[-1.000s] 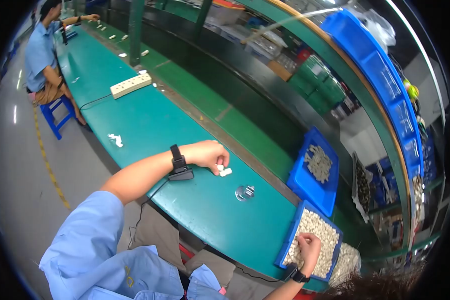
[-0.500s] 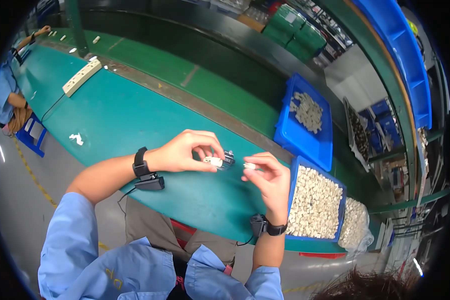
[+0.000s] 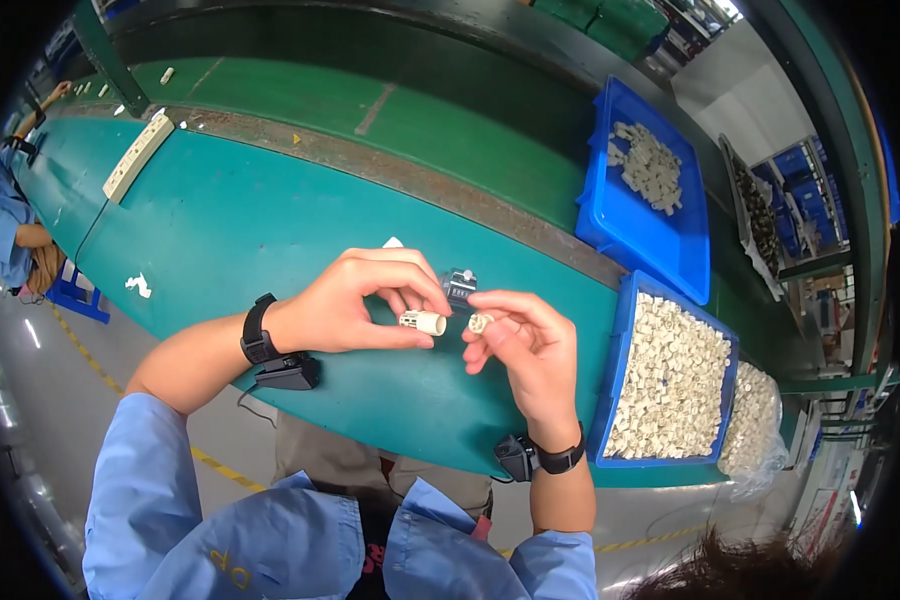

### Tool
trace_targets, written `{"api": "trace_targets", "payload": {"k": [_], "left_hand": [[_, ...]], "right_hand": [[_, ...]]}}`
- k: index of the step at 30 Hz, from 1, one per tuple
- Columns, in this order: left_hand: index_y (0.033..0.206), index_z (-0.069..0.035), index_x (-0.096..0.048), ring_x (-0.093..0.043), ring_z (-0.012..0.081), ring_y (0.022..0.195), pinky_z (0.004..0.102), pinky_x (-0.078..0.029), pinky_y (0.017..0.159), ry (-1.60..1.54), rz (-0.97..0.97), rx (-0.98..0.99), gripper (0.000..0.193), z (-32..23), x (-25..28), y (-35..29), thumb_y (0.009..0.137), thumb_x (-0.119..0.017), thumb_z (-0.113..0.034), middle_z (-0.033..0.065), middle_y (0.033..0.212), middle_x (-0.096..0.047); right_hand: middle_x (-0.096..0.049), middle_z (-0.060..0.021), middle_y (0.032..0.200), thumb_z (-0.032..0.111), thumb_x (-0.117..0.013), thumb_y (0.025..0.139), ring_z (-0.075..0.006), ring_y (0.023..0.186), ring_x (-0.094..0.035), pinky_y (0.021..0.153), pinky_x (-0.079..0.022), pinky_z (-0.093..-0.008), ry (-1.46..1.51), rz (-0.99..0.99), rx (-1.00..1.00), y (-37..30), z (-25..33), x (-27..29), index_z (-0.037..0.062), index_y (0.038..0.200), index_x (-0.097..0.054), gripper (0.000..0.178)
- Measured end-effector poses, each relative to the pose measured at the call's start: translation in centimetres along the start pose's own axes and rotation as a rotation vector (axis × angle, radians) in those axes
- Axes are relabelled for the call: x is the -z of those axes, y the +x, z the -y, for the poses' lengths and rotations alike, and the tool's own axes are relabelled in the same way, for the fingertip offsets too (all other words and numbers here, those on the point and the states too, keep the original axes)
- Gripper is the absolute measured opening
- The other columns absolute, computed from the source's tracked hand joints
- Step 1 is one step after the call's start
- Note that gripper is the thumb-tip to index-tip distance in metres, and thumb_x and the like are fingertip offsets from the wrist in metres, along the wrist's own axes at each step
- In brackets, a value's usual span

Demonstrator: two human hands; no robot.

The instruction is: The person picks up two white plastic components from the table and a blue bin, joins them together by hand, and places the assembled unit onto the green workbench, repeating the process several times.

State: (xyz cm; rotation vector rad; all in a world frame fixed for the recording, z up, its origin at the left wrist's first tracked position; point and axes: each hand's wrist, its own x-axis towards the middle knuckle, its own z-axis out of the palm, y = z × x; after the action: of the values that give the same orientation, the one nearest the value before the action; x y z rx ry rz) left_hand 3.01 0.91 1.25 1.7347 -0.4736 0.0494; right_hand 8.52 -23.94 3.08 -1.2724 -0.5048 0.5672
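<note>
Over the green tabletop, my left hand (image 3: 375,300) pinches a cream plastic sleeve (image 3: 424,322) with slots in its side. Its round open end faces right. A small cream plastic piece (image 3: 479,323) is between the thumb and fingers of my right hand (image 3: 526,345). A short gap separates the two parts. Just behind them on the table stands a small black counter (image 3: 460,287), partly hidden by my fingers. Black straps with small black devices sit on both wrists.
To the right, a blue bin (image 3: 665,385) is heaped with small cream parts, beside a clear bag (image 3: 755,420) of similar ones. Another blue tray (image 3: 610,215) with parts stands beyond. A power strip (image 3: 138,158) lies far left, near a co-worker's arm. White scraps (image 3: 139,286) are on the tabletop (image 3: 230,240).
My right hand has come closer to the left, and its small piece has turned. The sleeve's open end now faces the piece. The whole view has shifted slightly.
</note>
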Motion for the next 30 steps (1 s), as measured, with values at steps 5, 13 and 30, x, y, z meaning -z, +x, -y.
{"api": "trace_targets", "payload": {"k": [5,13,30], "left_hand": [[0.108,-0.005,-0.076,-0.069,0.0125,0.092,0.0244,-0.059,0.076,0.017,0.01,0.003,0.03,0.0,0.0,0.0,0.08,-0.087,-0.003,0.0059,0.108,-0.07],[0.108,-0.003,-0.075,-0.069,0.0131,0.092,0.0242,-0.06,0.076,0.009,0.018,0.039,0.03,-0.2,-0.2,-0.1,0.081,-0.087,-0.002,0.0065,0.108,-0.07],[0.11,-0.002,-0.074,-0.07,0.0131,0.09,0.0242,-0.059,0.074,0.006,-0.058,0.019,0.033,-0.7,-0.4,-0.5,0.08,-0.088,-0.003,0.0069,0.103,-0.073]], "right_hand": [[-0.073,-0.0147,0.096,0.003,-0.069,0.099,-0.0182,0.081,-0.073,0.068,-0.062,-0.0294,0.146,0.014,-0.128,-0.2,0.1,0.2,-0.0065,0.124,-0.067,0.027],[-0.073,-0.0143,0.098,0.01,-0.067,0.101,-0.0169,0.08,-0.072,0.067,-0.062,-0.0289,0.086,0.043,-0.104,-0.3,0.0,0.3,-0.0064,0.127,-0.067,0.031],[-0.073,-0.0172,0.093,0.002,-0.066,0.101,-0.0154,0.074,-0.072,0.065,-0.061,-0.0269,-0.007,-0.063,-0.018,-0.1,-0.3,-1.6,-0.0065,0.115,-0.063,0.016]]}}
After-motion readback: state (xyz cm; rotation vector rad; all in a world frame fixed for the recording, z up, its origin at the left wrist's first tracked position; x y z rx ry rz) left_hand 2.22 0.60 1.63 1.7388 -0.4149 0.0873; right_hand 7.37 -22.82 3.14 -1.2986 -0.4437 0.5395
